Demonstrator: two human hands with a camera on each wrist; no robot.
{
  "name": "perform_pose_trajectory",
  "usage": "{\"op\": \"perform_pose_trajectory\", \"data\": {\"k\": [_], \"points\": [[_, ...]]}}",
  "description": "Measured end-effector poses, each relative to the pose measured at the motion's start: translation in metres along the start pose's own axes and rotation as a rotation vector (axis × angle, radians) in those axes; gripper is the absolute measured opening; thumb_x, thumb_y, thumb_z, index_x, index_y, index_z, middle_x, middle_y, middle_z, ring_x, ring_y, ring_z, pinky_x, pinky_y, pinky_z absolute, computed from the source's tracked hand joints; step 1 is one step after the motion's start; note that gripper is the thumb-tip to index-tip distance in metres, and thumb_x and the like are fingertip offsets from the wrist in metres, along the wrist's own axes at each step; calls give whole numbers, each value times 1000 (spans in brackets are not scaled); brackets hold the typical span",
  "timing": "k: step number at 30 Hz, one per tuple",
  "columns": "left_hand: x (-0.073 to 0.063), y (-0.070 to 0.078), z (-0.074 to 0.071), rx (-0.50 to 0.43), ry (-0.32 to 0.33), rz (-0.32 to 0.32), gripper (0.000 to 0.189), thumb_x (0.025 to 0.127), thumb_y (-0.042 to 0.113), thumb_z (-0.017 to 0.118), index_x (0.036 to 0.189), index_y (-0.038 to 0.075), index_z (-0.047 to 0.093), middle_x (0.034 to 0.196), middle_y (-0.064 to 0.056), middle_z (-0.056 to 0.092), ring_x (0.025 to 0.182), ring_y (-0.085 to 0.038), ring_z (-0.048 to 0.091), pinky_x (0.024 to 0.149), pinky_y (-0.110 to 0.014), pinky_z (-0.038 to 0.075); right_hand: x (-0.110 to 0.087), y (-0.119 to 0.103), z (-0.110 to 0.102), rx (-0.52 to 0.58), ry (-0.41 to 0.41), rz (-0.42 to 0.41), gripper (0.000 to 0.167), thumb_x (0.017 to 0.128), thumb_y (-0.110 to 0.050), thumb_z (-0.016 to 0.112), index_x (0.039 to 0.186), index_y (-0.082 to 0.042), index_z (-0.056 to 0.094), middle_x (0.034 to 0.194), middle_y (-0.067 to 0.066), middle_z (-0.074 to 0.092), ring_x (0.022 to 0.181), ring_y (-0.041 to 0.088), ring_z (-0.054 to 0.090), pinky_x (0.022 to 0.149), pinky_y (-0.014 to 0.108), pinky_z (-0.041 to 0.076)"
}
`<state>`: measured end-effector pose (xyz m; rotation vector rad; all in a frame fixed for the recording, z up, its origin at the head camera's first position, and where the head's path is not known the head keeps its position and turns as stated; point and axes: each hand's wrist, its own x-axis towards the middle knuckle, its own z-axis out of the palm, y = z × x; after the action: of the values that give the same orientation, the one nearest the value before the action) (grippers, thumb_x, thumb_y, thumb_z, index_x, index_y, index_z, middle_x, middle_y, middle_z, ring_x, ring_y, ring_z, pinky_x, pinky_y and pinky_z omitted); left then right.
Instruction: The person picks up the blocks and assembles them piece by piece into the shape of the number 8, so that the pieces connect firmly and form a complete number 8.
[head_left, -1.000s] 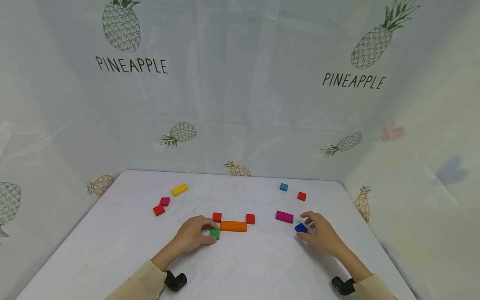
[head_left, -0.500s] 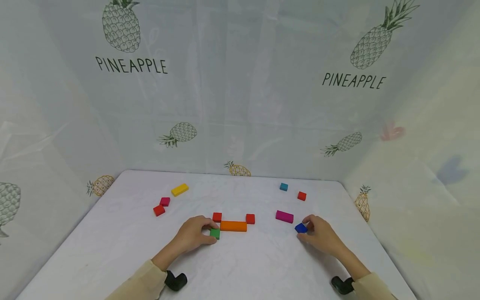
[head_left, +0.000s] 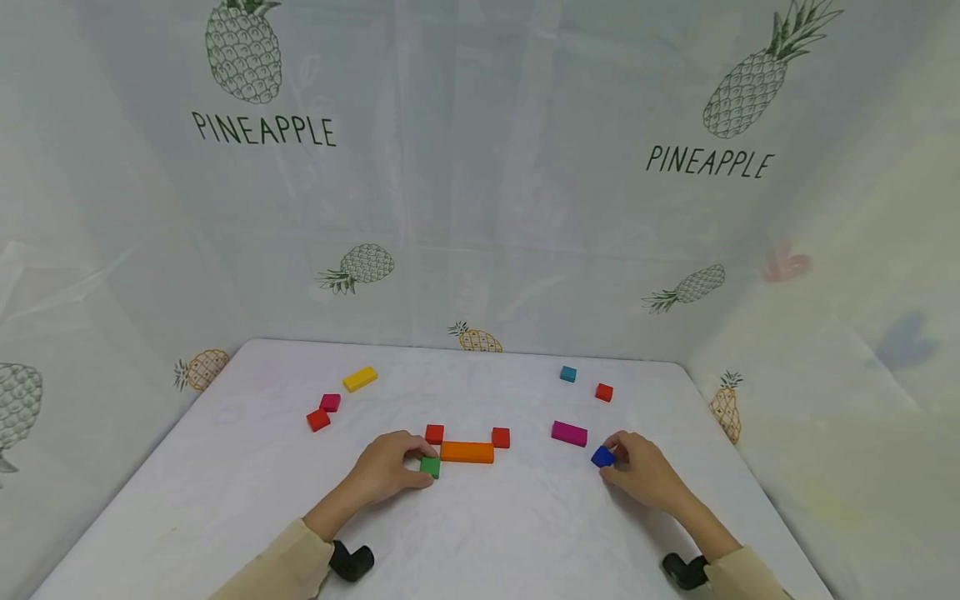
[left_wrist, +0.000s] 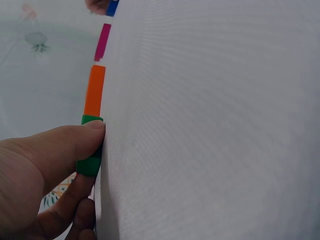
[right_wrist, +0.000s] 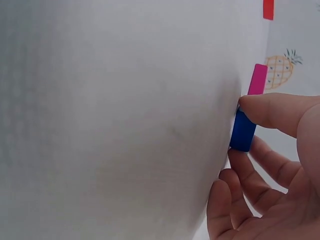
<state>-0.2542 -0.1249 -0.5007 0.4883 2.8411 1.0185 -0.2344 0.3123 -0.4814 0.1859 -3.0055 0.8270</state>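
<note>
My left hand pinches a small green block between thumb and fingers, right at the left end of a long orange block. In the left wrist view the green block lines up with the orange one. Two red cubes stand just behind the orange block, one at its left end and one at its right. On the right side my right hand pinches a blue block low at the table surface, as the right wrist view shows the blue block between thumb and fingers.
A magenta block lies just beyond the blue one. Farther back are a teal block and a red cube. At left lie a yellow block, a crimson block and a red cube. A pineapple-print curtain surrounds the table.
My right hand's fingers have closed in on the blue block, which has turned and shifted slightly to the right. My left hand and the green block have stayed in place.
</note>
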Motion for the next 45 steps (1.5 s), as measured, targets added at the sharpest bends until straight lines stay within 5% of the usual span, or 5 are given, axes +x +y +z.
{"op": "perform_pose_trajectory", "data": {"k": [9,26,33,45], "points": [[-1,1,-1,0,-3,-5,29,81,24,94,107,28,80,102,8,68,98,-15,58,95,-47,55,-2,0,-1,-6,0,-37,32,88,-9,85,115,-6,69,101,3,67,97,20,62,88,43,60],[-1,1,-1,-4,-2,-5,29,81,24,94,107,28,80,104,7,69,99,-16,59,96,-50,55,-4,-10,6,51,-66,-116,33,87,-9,85,117,-11,69,101,-2,66,93,15,61,78,26,56],[-1,1,-1,5,-1,-19,30,80,25,94,106,29,80,104,7,69,99,-16,59,95,-49,56,-5,-21,11,68,-96,-187,32,88,-10,84,116,-10,69,103,-3,66,95,16,61,78,25,56],[-1,2,-1,-4,-4,-10,29,81,25,94,106,29,79,103,8,69,98,-16,59,94,-47,55,-2,-42,23,55,-132,-182,34,87,-11,86,116,-12,70,104,-4,66,98,16,61,81,27,57]]}}
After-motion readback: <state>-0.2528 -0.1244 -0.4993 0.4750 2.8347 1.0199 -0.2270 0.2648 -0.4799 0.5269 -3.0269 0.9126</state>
